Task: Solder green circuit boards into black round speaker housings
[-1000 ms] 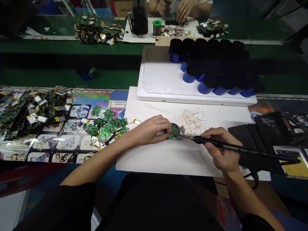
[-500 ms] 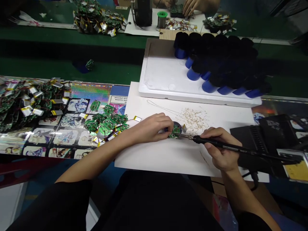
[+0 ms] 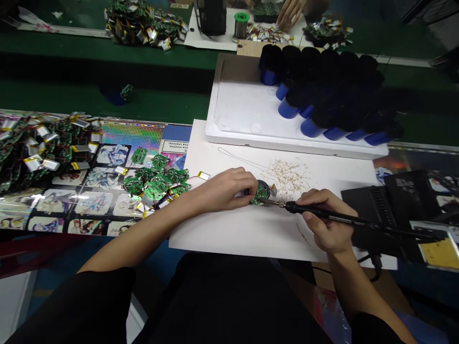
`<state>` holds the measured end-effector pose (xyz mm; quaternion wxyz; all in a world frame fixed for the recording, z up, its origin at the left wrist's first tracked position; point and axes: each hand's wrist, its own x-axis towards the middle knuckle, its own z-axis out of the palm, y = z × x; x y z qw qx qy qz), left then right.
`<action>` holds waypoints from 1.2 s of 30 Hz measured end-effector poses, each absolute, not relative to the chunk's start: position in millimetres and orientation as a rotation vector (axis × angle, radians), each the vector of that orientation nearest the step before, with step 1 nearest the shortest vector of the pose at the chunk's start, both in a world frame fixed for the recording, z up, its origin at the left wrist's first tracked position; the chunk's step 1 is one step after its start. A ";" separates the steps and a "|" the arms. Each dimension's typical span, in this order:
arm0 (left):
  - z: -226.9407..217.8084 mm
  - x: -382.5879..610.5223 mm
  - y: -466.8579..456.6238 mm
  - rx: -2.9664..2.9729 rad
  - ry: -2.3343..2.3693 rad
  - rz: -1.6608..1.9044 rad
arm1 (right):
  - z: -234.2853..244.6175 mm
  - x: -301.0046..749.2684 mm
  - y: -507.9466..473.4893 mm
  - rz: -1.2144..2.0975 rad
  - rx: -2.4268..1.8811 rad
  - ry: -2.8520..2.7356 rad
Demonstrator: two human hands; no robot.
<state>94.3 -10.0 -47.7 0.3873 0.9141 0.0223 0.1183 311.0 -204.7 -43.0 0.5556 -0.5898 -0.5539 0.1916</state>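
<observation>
In the head view my right hand (image 3: pixel 330 223) is closed around the black handle of a soldering iron (image 3: pixel 344 218). Its metal tip points left and meets a small green circuit board (image 3: pixel 261 192). The board sits at the mouth of a dark round housing. My left hand (image 3: pixel 238 187) pinches the board and housing from the left, and its fingers cover part of both. A small silver battery (image 3: pixel 274 190) stands at the board's right edge. Beneath my hands lies a white sheet (image 3: pixel 229 231), with crumbs of tan residue (image 3: pixel 289 174) beyond the board.
Several blue cylinders (image 3: pixel 288 109) stand in a white foam tray (image 3: pixel 236 100) ahead. Boards with batteries form a small pile (image 3: pixel 158 184) and a larger heap (image 3: pixel 39 143) at left. A black soldering station (image 3: pixel 380 205) is at right. Across the bench are another person's hands (image 3: pixel 291 13).
The whole view has shifted slightly. My hands keep the same hold, and the iron's tip stays at the board. Across the bench, the other person's hands have moved.
</observation>
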 end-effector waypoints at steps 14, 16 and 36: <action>-48.3 93.7 -9.9 2.323 0.040 0.344 | -46.3 316.2 -205.8 0.446 -1.367 -1.332; -48.7 93.8 -9.8 2.323 0.035 0.351 | -48.3 317.7 -206.9 0.447 -1.339 -1.288; -50.8 93.9 -10.4 2.347 0.035 0.373 | -55.3 276.7 -201.7 0.277 -1.364 -1.072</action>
